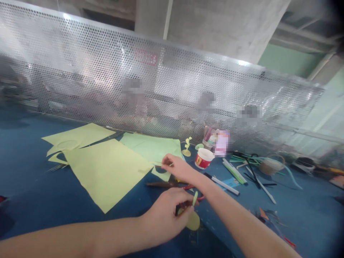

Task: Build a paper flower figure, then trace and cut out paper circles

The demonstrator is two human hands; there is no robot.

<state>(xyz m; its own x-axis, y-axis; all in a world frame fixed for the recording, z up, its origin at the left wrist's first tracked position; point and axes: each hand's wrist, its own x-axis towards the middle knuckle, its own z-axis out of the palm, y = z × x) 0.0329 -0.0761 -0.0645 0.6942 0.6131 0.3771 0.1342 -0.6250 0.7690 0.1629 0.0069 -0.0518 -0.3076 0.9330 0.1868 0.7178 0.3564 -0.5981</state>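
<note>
My left hand (172, 208) is closed in front of me, pinching a small yellow-green paper strip (195, 198). A round yellow paper disc (194, 221) shows just below those fingers; whether it is joined to the strip I cannot tell. Crossing over ahead of it, my right hand (174, 167) has its fingers curled together near a paper scrap with a curved cut-out (161, 174). Anything between the right fingertips is too small to name. Scissors with red handles (188, 187) lie between my two arms, partly hidden.
Yellow paper sheets (107, 168) and a green sheet (150, 147) cover the left side. Beyond my right hand stand a small paper figure on a disc (186, 152) and a red-and-white paper cup (203, 158). Pens (235, 171) and pipe cleaners (252, 170) lie rightward. A perforated metal screen (166, 82) borders the table.
</note>
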